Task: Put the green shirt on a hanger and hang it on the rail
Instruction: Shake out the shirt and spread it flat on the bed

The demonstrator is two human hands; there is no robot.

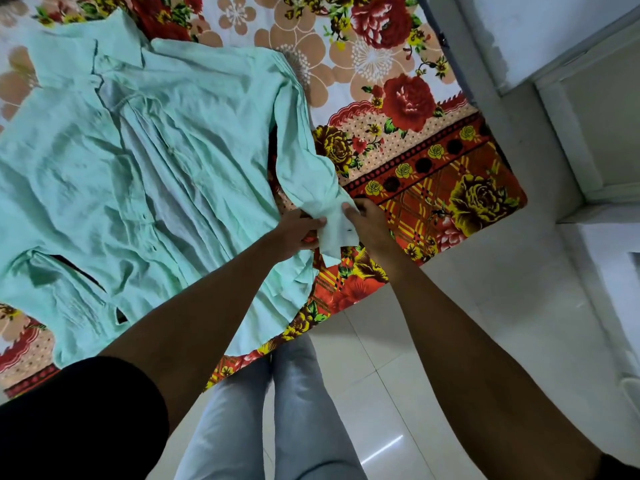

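Hanging has not begun: green shirt (145, 174) lies spread on the floral bedsheet (398, 98), left hand (298, 230) and right hand (367, 223) both pinching its sleeve cuff (337, 230), no hanger or rail visible.

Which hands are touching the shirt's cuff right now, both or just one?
Touching, both. The head view shows the left hand and the right hand pinching the sleeve cuff of the green shirt from either side.

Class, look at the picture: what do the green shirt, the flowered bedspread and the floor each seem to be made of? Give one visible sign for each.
Green shirt: likely thin woven cotton or a blend, matte; it creases finely.
Flowered bedspread: printed cloth, probably cotton or polyester, matte; it lies flat.
Floor: glazed tile, glossy; grout lines and a light reflection show.
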